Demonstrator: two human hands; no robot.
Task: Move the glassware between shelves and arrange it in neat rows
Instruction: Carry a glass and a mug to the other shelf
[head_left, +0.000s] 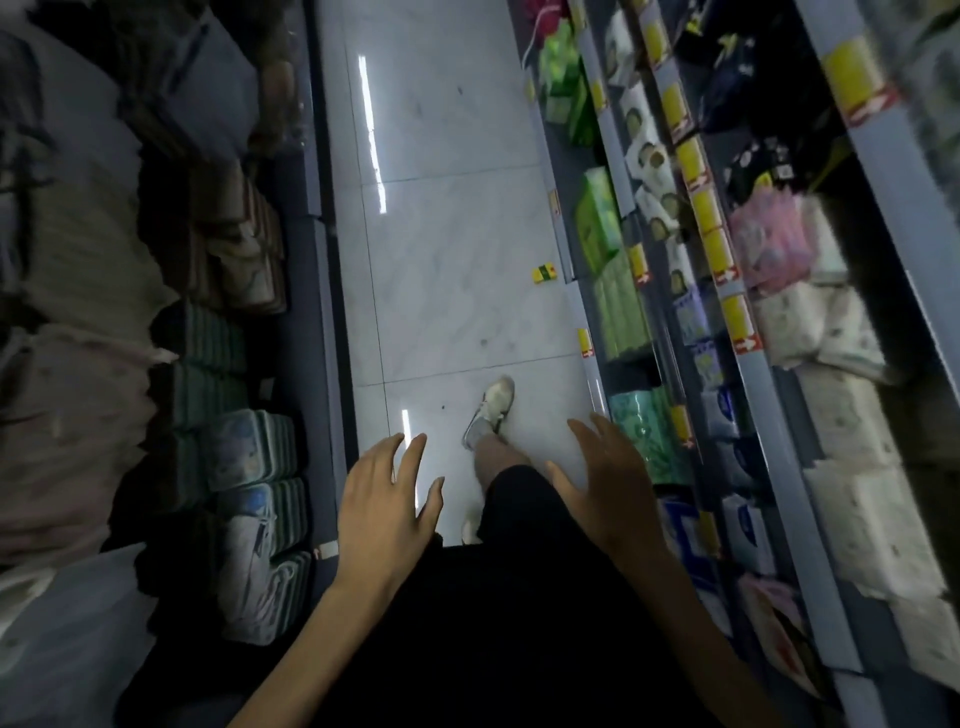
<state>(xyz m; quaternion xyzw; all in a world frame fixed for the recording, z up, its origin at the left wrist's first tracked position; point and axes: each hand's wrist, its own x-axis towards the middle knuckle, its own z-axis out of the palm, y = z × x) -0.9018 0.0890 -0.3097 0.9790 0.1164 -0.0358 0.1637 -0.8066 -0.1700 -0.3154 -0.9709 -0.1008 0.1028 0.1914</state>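
Note:
No glassware shows in this view. I look down a shop aisle with a pale tiled floor (457, 260). My left hand (384, 504) hangs in front of me with its fingers spread and holds nothing. My right hand (608, 478) is also held out with straight, spread fingers, empty, close to the edge of the lower right shelf (597, 384). Below the hands are my dark clothing and one foot in a pale shoe (491, 410) stepping forward on the floor.
Shelves on the right (727, 291) hold packs of tissue and paper goods behind yellow price tags. Shelves on the left (249, 457) hold stacked folded textiles and bags. A small yellow tag (544, 273) lies on the floor by the right shelf base.

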